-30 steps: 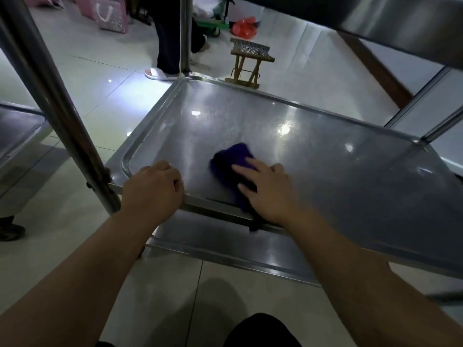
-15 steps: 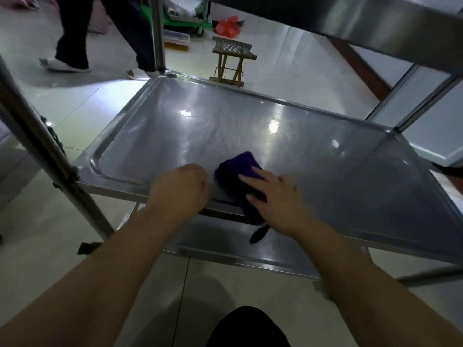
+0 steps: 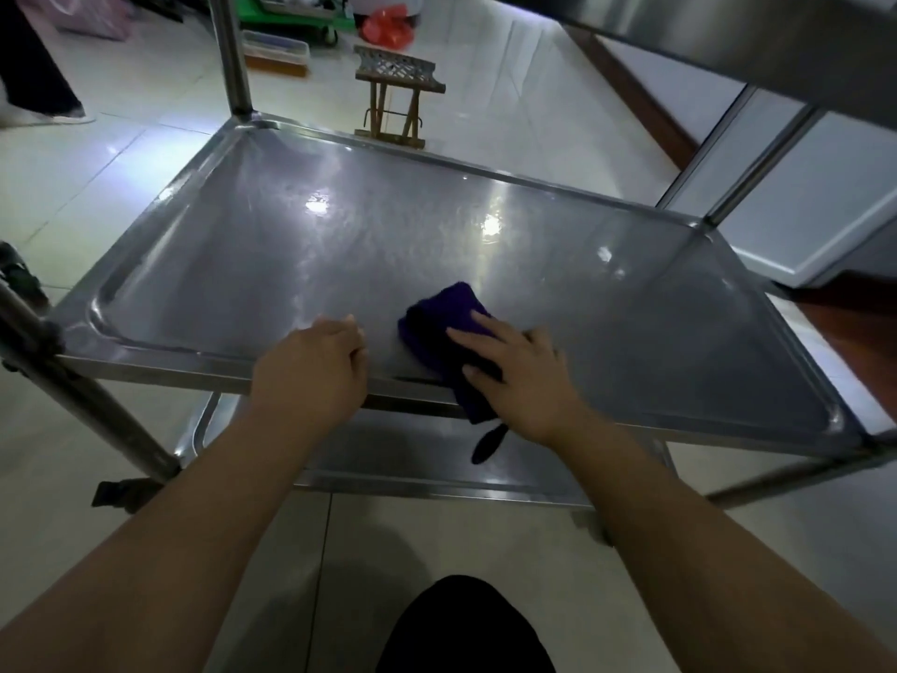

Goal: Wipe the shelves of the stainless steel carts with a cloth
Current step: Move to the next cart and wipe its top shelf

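Note:
The middle shelf [image 3: 340, 245] of a stainless steel cart fills the head view, shiny with light reflections. A dark purple cloth [image 3: 439, 318] lies near the shelf's front edge and hangs a little over it. My right hand [image 3: 519, 376] presses flat on the cloth with fingers spread. My left hand [image 3: 315, 366] rests on the front rim just left of the cloth, its fingers curled over the edge. A lower shelf [image 3: 388, 459] shows beneath, and the top shelf [image 3: 776, 36] overhangs at the upper right.
Cart posts stand at the near left [image 3: 73, 395], far left [image 3: 233, 55] and far right [image 3: 742, 187]. A small wooden stool [image 3: 395, 97], a red bag [image 3: 388, 24] and a plastic box [image 3: 276, 53] sit on the tiled floor beyond. A person's leg [image 3: 34, 65] is far left.
Both hands and the cloth have slid to the right along the shelf's front edge. The person in the background has walked off to the left.

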`<state>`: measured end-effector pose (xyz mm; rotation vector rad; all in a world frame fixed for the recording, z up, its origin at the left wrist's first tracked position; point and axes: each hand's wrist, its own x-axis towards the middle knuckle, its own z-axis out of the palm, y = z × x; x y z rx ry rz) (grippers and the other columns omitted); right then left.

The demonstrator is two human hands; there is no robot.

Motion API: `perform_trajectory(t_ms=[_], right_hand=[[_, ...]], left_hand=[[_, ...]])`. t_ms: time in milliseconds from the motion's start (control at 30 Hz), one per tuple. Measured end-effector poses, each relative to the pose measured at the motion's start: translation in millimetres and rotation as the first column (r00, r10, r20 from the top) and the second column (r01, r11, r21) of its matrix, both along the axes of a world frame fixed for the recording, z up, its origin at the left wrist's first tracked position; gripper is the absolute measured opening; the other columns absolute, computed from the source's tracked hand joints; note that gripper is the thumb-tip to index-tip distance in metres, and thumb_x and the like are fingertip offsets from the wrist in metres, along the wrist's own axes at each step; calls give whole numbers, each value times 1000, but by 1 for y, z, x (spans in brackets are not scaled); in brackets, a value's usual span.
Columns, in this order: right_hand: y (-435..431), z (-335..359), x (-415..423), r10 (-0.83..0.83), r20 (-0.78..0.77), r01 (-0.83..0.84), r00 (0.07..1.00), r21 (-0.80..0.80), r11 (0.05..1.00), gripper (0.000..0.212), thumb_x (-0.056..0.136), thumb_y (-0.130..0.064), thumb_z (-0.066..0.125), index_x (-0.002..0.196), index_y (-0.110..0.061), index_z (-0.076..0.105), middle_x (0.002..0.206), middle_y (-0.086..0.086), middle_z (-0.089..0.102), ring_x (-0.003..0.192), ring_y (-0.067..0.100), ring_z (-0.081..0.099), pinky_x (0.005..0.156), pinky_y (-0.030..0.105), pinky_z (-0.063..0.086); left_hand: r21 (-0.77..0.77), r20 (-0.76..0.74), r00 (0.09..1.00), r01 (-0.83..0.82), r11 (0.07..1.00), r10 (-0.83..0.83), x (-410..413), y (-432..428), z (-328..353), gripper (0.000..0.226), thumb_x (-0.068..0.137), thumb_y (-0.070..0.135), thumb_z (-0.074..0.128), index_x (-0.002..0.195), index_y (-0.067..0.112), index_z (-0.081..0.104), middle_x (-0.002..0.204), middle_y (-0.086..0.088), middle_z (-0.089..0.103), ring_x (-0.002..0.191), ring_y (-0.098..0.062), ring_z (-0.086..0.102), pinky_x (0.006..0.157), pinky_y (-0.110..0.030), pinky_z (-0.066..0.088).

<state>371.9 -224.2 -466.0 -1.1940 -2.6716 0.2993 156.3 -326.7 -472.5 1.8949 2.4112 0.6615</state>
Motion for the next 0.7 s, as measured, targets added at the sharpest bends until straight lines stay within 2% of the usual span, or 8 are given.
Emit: perform_trajectory(t_ms=[67, 133, 233, 300, 433, 500, 600, 700], right_hand=[[17, 6, 29, -8, -40, 5, 999, -53, 999, 42, 92, -45, 47, 133, -53, 40, 149, -14, 35, 119, 25, 40, 97, 39, 34], [39, 9, 61, -310, 4, 309, 951, -96, 946, 44, 94, -41, 49, 136, -51, 39, 150, -12, 34, 128, 30, 36, 106, 45, 31], [46, 10, 67, -726, 130, 737, 675, -80, 671, 48, 96, -45, 40, 142, -48, 26, 155, -11, 22, 132, 33, 25, 102, 50, 25], [34, 9, 36, -724, 140, 736, 676, -79, 672, 51, 95, -45, 39, 143, -48, 23, 156, -13, 17, 132, 32, 23, 100, 49, 25], [-5, 5, -11, -381, 68, 384, 922, -44, 922, 47, 93, -48, 43, 139, -53, 30, 154, -16, 23, 126, 27, 27, 93, 42, 24], [-15, 11, -5, -239, 67, 243, 969, -68, 968, 46, 95, -46, 43, 138, -54, 30, 154, -17, 24, 123, 24, 29, 93, 38, 25], [-9, 23, 33, -392, 102, 402, 914, -114, 908, 47, 96, -42, 45, 139, -53, 30, 153, -17, 25, 130, 29, 29, 106, 46, 26], [-5, 27, 53, -696, 154, 713, 701, -121, 691, 48, 97, -42, 43, 142, -49, 28, 155, -10, 25, 135, 32, 24, 108, 52, 22]], left_hand=[[-17, -13, 1000, -2, 1000, 2, 0, 0, 1, 24, 96, 29, 41, 93, 16, 61, 82, -3, 54, 63, -17, 46, 60, -28, 37], [-35, 0, 1000, -1, 999, 1, 1, 0, 3, 26, 96, 28, 41, 102, 15, 63, 95, -8, 62, 77, -26, 58, 67, -32, 42], [-84, 3, 1000, -6, 996, 6, 5, 1, 5, 30, 96, 26, 42, 110, 10, 63, 115, -12, 63, 103, -32, 60, 82, -37, 45], [-100, -14, 1000, -8, 995, 7, 7, 2, 7, 32, 96, 25, 41, 114, 9, 63, 120, -12, 62, 110, -34, 57, 90, -40, 43], [-96, -20, 1000, 20, 995, -22, 2, -3, 9, 34, 97, 23, 39, 116, 7, 62, 122, -14, 60, 111, -36, 56, 87, -41, 44], [-102, -18, 999, 47, 994, -49, -1, -6, 9, 35, 98, 24, 38, 117, 7, 61, 122, -15, 60, 109, -36, 57, 87, -42, 45], [-124, 3, 996, 89, 988, -89, -5, -7, 10, 36, 99, 27, 33, 118, 10, 59, 123, -11, 58, 108, -33, 56, 86, -40, 46], [-156, 16, 992, 129, 979, -128, -6, -5, 11, 39, 100, 29, 31, 126, 11, 55, 135, -7, 51, 119, -29, 50, 90, -41, 45]])
